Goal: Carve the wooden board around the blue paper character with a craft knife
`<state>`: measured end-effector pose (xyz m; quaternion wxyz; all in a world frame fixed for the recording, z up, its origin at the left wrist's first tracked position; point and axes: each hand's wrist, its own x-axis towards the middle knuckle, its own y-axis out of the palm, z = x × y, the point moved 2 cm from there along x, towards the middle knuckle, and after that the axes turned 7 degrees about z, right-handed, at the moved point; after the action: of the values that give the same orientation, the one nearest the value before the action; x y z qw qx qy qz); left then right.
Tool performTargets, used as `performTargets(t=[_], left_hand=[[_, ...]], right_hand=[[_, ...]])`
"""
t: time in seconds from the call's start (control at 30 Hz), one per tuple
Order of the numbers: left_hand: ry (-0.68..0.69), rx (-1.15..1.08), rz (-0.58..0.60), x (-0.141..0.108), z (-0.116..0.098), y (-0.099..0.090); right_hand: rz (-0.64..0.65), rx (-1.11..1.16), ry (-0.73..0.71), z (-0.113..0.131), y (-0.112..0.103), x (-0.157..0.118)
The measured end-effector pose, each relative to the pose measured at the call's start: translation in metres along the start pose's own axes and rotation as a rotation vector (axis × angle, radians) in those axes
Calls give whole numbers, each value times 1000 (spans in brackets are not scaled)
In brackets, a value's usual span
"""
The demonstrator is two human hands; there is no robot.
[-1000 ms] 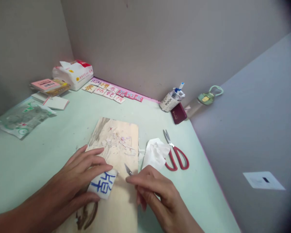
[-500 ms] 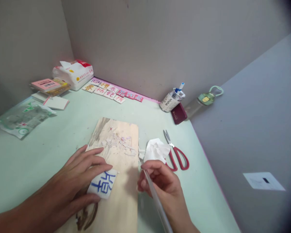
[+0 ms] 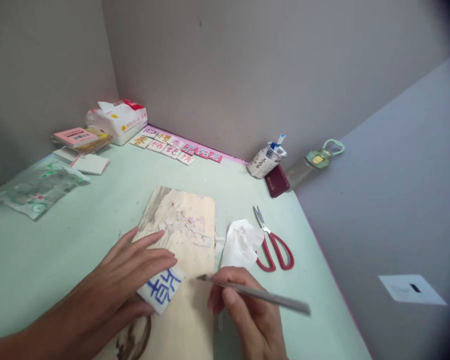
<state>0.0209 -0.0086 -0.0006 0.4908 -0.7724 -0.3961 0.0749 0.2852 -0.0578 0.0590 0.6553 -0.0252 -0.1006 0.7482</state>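
Observation:
My left hand (image 3: pixel 116 285) rests on a wooden board (image 3: pixel 195 320) and pins a small white square tile (image 3: pixel 162 290) between thumb and fingers. A blue Chinese character is on the tile, which is partly hidden under the hand. In my right hand (image 3: pixel 247 312) is a slim grey pen-style craft knife (image 3: pixel 270 296), gripped like a pencil. Its dark tip points left, just right of the tile and apart from it. Thin shavings (image 3: pixel 187 225) lie scattered over the upper part of the board.
Beside the board lie a crumpled tissue (image 3: pixel 242 242) and red-handled scissors (image 3: pixel 273 250). Along the back are lettered tiles (image 3: pixel 172 146), a tissue pack (image 3: pixel 120 122), a pen cup (image 3: pixel 264 162), a maroon box (image 3: pixel 277 181) and a bottle (image 3: pixel 311 162). A plastic packet (image 3: pixel 43 187) lies left.
My right hand has turned the knife, so its tip now points left toward the tile instead of away from me. The tile has rotated slightly clockwise under my left hand.

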Motion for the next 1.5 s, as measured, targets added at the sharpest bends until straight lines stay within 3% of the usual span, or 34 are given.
performTargets(t=[0.17, 0.37, 0.53, 0.67, 0.83, 1.0, 1.5], left_hand=[[-55, 54, 25, -3, -2, 1], [-95, 42, -20, 1, -10, 2], [-84, 24, -48, 4, -12, 1], [-84, 1, -46, 3, -11, 1], [-98, -16, -63, 4, -12, 2], [-99, -4, -65, 6, -13, 1], [-80, -25, -67, 6, -12, 2]], right_hand=[[74, -106, -90, 11, 1, 5], [37, -289, 14, 1, 7, -2], [71, -353, -120, 5, 17, 1], [82, -374, -195, 11, 22, 8], [15, -406, -164, 5, 30, 6], [38, -424, -211, 1, 35, 6], [171, -362, -160, -11, 32, 3]])
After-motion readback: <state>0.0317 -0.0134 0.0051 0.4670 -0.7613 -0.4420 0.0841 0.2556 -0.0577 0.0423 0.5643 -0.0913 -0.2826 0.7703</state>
